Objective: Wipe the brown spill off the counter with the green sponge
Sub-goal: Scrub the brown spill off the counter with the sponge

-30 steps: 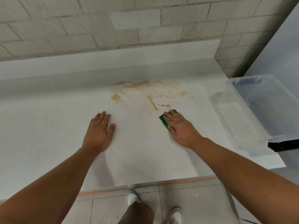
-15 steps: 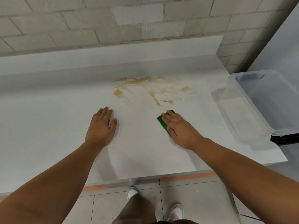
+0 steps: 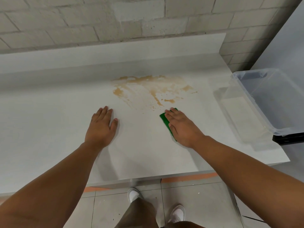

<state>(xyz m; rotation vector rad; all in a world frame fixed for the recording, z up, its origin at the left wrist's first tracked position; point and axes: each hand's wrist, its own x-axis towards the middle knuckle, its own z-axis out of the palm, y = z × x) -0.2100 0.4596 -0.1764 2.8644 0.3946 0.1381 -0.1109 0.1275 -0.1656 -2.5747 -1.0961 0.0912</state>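
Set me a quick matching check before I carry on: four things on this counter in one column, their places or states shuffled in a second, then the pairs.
Column one
1. green rectangular sponge
2. brown liquid spill
3. clear plastic storage bin
4. left hand

Column two
A. flat on the bare white counter, holding nothing
B. at the counter's right end
C. pressed under the right hand
D. smeared farther back than both hands

Pairs: 1-C, 2-D, 3-B, 4-A
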